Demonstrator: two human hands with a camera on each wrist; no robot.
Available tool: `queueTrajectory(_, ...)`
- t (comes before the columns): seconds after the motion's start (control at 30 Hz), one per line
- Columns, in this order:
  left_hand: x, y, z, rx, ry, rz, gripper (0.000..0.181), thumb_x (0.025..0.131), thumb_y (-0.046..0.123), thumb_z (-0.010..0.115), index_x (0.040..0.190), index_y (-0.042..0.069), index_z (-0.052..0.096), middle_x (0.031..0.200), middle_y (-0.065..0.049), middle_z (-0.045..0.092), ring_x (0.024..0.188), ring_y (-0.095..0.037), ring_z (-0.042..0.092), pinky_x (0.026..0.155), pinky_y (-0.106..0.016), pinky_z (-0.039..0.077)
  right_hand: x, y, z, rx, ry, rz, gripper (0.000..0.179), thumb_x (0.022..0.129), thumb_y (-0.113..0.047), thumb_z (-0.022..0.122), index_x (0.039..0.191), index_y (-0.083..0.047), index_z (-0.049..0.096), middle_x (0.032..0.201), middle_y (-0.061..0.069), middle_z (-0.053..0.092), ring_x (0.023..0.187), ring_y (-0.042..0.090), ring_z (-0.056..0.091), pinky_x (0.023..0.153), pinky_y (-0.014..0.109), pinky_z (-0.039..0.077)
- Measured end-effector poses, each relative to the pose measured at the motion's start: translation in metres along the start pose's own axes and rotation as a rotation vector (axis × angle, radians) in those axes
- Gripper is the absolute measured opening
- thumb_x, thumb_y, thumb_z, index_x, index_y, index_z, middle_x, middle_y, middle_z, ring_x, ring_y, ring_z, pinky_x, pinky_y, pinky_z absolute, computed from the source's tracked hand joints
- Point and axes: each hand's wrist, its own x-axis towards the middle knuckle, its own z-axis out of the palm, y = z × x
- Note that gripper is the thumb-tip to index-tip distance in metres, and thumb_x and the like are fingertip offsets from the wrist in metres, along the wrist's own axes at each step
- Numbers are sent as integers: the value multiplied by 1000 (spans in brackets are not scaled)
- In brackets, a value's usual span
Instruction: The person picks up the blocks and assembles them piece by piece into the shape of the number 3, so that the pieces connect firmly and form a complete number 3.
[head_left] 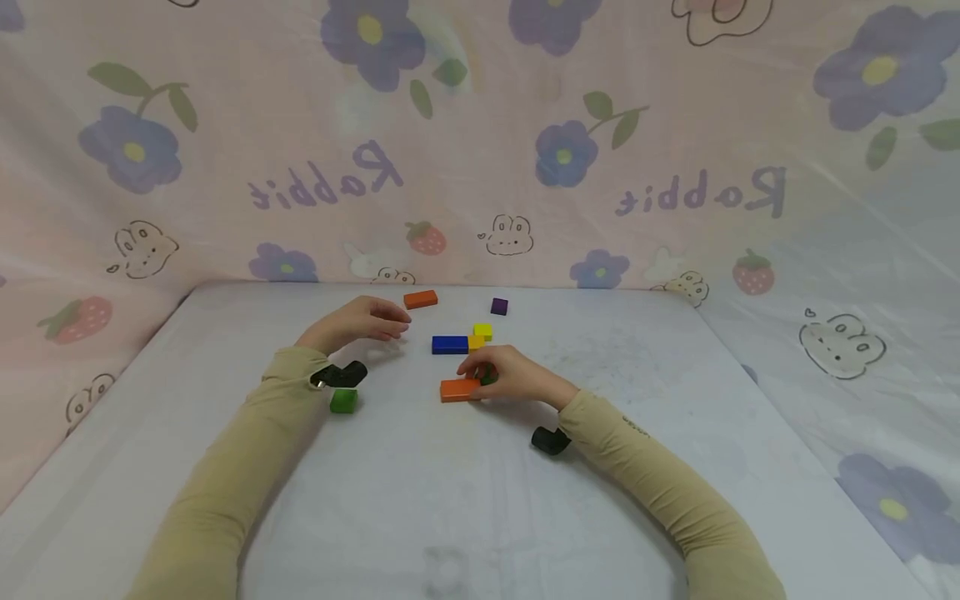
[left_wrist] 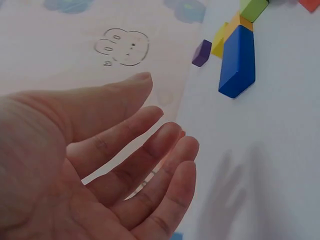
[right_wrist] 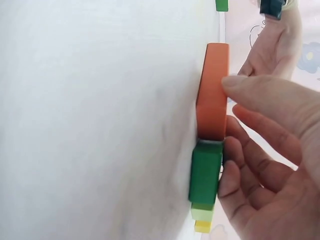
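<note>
My right hand [head_left: 513, 373] holds an orange block [head_left: 459, 391], thumb on its near side and fingers on the far side. A dark green block [right_wrist: 206, 172] stands by the orange block's end, close to the curled fingers; behind it show a light green block [right_wrist: 202, 211] and a yellow one. My left hand [head_left: 358, 323] hovers with loosely bent fingers and nothing in it, left of a blue block [head_left: 450, 345]. An orange-yellow block [head_left: 476, 343] touches the blue block's end, with a bright yellow block [head_left: 483, 331] just behind.
Another orange block [head_left: 420, 299] lies at the back beyond my left hand. A small purple block [head_left: 499, 307] sits at the back middle. Near my left wrist is a green block [head_left: 344, 401]. A patterned cloth [head_left: 465, 183] hangs behind the white table [head_left: 375, 517].
</note>
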Motion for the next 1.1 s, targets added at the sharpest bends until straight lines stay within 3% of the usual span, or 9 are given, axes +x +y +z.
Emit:
queueTrajectory(0.13,-16,2,-5,30,2,-30,43,92,19,64,128,-3,55,128,-17,56,108,-28,56,95,-44,44,-1,2,0,-1,0,2,34,81,-10,77,113,-5,66,109,4,65,90,14,58,81,25,48)
queueTrajectory(0.27,-32,-7,-8,50,-16,-60,44,92,21,65,128,-2,56,126,-16,58,107,-29,57,93,-42,45,-1,5,2,16,4,13,34,81,-10,77,113,-6,66,107,0,65,89,12,58,81,25,49)
queueTrajectory(0.43,-55,-25,-9,65,-70,-48,46,92,22,65,128,-3,55,124,-17,58,104,-28,59,88,-38,48,-2,6,4,27,0,21,34,80,-11,78,112,-7,66,107,-2,65,89,11,58,81,25,49)
queueTrajectory(0.57,-69,-31,-10,102,-70,-32,45,91,23,66,126,-4,55,120,-14,61,104,-24,57,84,-32,48,-2,4,2,13,2,19,34,81,-12,78,112,-8,66,106,-2,65,89,11,57,81,25,48)
queueTrajectory(0.87,-94,-34,-10,147,-70,-3,46,88,24,70,124,-2,58,113,-11,63,102,-23,58,86,-35,45,1,1,-2,17,-8,38,35,82,-13,77,114,-7,66,107,-3,65,90,13,57,82,25,48)
queueTrajectory(1.1,-102,-36,-2,137,-66,46,45,84,18,74,119,-4,60,109,-12,64,96,-23,59,82,-28,47,1,2,-1,12,-21,60,34,82,-13,77,114,-9,66,107,-4,64,91,12,56,83,25,48)
